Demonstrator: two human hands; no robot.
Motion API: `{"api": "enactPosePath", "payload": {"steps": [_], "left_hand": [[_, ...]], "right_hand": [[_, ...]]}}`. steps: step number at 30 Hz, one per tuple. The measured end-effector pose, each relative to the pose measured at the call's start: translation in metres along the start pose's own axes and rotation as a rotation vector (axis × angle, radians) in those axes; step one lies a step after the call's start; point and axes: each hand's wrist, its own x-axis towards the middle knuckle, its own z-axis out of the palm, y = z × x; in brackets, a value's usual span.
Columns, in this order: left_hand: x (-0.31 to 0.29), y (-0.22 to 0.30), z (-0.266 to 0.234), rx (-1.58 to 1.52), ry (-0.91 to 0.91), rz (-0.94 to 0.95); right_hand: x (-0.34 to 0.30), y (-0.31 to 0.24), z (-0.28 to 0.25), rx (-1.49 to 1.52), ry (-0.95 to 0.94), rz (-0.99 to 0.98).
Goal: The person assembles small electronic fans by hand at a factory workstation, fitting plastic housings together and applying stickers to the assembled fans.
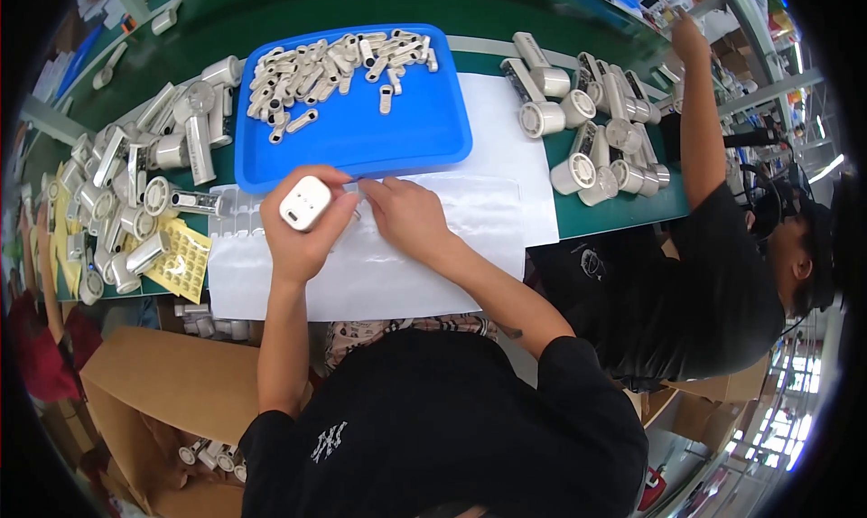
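Note:
My left hand (pixel 307 238) is wrapped round a white handheld device (pixel 306 202), its rounded end with a small dark port turned up toward me. My right hand (pixel 408 215) is close beside it, fingers bent and pressed together near the device's far side. Whatever lies between those fingertips is too small to make out. Both hands are over a white sheet (pixel 379 283), just in front of a blue tray (pixel 352 148). Inside the tray, many small off-white elongated parts (pixel 312 71) with dark windows lie heaped toward the back.
To the left, white devices with round heads (pixel 117 193) are piled beside a yellow sticker sheet (pixel 181 261). More devices (pixel 605 125) stand at the right, near a co-worker's arm (pixel 703 112). Below the table's left side sits an open cardboard box (pixel 172 373) with similar devices inside.

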Motion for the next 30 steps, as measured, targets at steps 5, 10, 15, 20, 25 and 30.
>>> {"api": "enactPosePath", "payload": {"steps": [5,10,15,20,25,30], "left_hand": [[0.001,-0.005,0.003,-0.004,0.059,0.036],[0.002,-0.009,0.004,0.034,0.072,0.065],[0.001,-0.002,0.008,0.046,0.056,0.072],[-0.002,-0.002,0.005,0.0,0.086,0.081],[-0.003,0.002,0.016,0.062,0.148,0.137],[-0.002,0.006,0.032,0.044,-0.139,0.169]], "right_hand": [[-0.002,0.004,0.002,0.055,-0.025,0.044],[-0.002,0.002,0.001,0.091,0.011,0.075],[-0.004,0.003,0.003,0.076,-0.038,0.088],[-0.005,0.005,-0.014,0.402,0.062,0.05],[-0.013,0.008,-0.049,0.809,0.256,0.116],[-0.013,-0.001,-0.121,1.142,0.374,0.227]]}}
